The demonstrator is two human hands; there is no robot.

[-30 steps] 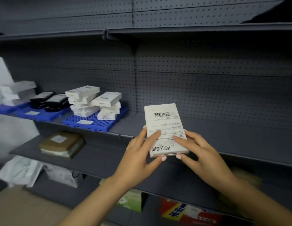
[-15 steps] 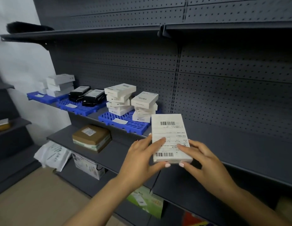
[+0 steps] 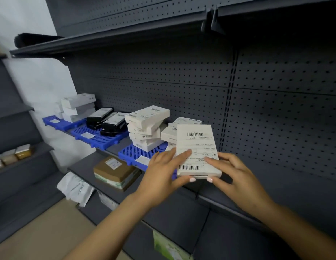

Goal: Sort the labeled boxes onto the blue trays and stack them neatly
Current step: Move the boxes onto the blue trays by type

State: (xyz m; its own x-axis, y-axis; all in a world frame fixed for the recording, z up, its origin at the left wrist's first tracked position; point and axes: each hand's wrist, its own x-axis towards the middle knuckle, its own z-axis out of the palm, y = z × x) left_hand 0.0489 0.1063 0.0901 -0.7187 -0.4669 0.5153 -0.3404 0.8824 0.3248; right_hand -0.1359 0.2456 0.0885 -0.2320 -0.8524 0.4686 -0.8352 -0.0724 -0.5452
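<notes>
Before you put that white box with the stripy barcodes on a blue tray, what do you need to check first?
1. Both hands hold the white box: left hand, right hand: ok.
2. Label faces up, readable: ok.
3. Nearest blue tray has white boxes like it: ok.
4. Tall stack straight: not ok, boxes skewed.
5. Lower stack has room on top: cannot tell, partly hidden.

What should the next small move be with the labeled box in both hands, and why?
Probably carry the white labeled box forward onto the shorter white stack on the nearest blue tray. Left hand and right hand hold it just in front of that stack.
</notes>
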